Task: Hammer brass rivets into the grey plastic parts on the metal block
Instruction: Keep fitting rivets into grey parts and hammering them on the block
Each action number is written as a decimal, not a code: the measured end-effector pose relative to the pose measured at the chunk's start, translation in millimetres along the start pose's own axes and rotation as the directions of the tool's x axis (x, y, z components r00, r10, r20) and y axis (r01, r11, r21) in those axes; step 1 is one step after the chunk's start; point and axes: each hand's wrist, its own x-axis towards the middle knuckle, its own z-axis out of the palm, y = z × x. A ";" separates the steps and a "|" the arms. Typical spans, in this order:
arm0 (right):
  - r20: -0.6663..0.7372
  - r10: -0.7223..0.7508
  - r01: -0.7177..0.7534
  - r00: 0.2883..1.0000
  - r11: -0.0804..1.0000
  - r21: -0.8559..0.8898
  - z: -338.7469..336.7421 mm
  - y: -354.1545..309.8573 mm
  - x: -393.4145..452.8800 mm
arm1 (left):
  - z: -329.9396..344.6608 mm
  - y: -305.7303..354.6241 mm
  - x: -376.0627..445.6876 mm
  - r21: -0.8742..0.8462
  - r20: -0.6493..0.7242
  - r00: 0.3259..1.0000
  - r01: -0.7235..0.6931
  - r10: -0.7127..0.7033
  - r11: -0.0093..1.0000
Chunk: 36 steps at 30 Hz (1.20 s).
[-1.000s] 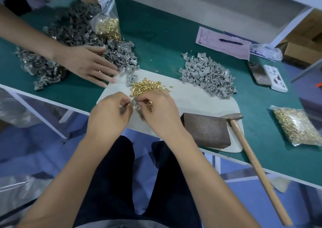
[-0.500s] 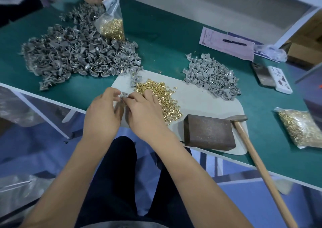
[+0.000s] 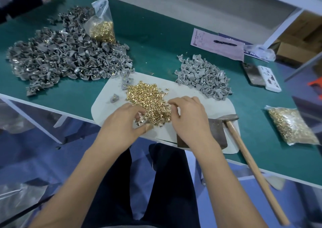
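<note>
Head view: the left hand (image 3: pixel 122 123) curls its fingers round a small grey plastic part (image 3: pixel 140 121) at the 6 o'clock edge of the brass rivet pile (image 3: pixel 148 102). The right hand (image 3: pixel 190 118) pokes bent fingers into the pile at 3 o'clock; whether it pinches a rivet I cannot tell. The metal block (image 3: pixel 217 132) sits at 4 o'clock from the pile, partly under the right wrist, with the hammer (image 3: pixel 247 156) beside it.

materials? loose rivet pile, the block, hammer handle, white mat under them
Loose rivets: shiny yellow metal, likely brass, judging by colour and glints.
Block: dull brown-grey metal, probably steel with a worn or rusty face; partly hidden by the right hand.
Hammer handle: pale bare wood, faint grain showing.
Mat: matte off-white sheet, maybe rubber or plastic; cannot tell which.
</note>
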 end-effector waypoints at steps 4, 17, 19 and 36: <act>-0.050 0.009 -0.005 0.999 0.997 0.079 3.5 8.2 -12.9 | 0.8 0.4 -3.0 -0.004 -0.047 0.998 0.043 -0.043 0.999; -0.128 0.029 -0.009 0.991 0.988 0.151 7.5 7.1 -19.4 | 7.6 2.6 -0.5 0.029 -0.034 0.998 0.047 -0.046 0.998; -0.126 0.028 -0.009 0.992 0.989 0.150 6.9 6.4 -19.6 | 8.5 5.5 3.0 0.085 -0.012 0.999 0.049 -0.049 0.995; -0.193 0.097 -0.055 0.976 0.976 0.213 8.1 11.1 -19.0 | 19.6 18.0 15.6 -0.003 -0.054 0.998 -0.034 0.034 0.999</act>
